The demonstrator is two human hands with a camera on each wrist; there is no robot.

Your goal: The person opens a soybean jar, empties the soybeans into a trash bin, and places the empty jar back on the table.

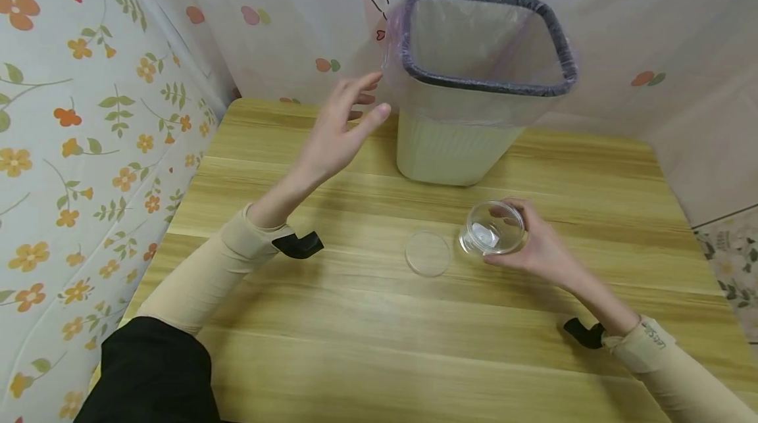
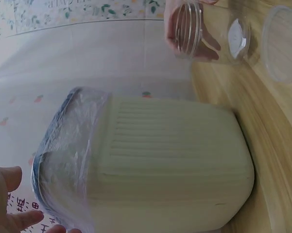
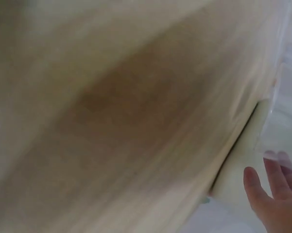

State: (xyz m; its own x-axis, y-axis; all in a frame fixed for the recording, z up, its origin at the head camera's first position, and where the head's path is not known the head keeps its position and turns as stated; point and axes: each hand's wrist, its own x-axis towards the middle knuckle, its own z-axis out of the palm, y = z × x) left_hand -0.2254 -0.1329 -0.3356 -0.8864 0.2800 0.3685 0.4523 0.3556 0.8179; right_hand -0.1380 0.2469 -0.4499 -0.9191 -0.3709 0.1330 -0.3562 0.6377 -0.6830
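Observation:
My right hand (image 1: 535, 242) grips a clear round jar (image 1: 512, 245) from its right side, thumb in front and fingers behind. The jar's mouth faces up without a cover, and a white patch (image 1: 484, 235) shows through at its bottom. Just left of it lies a clear round lid (image 1: 428, 254), flat on the wooden table. My left hand (image 1: 337, 124) hovers beside the left side of a cream trash bin (image 1: 456, 147), fingers loosely extended and nothing held. In the left wrist view its fingertips are near the bin's rim (image 2: 51, 131); contact cannot be told.
The bin stands at the table's (image 1: 355, 331) back edge. A thin purplish bag (image 1: 395, 64) lines it, folded over the dark rim. Patterned curtains (image 1: 77, 114) hang behind and at the left. Black straps stick out from both wrists.

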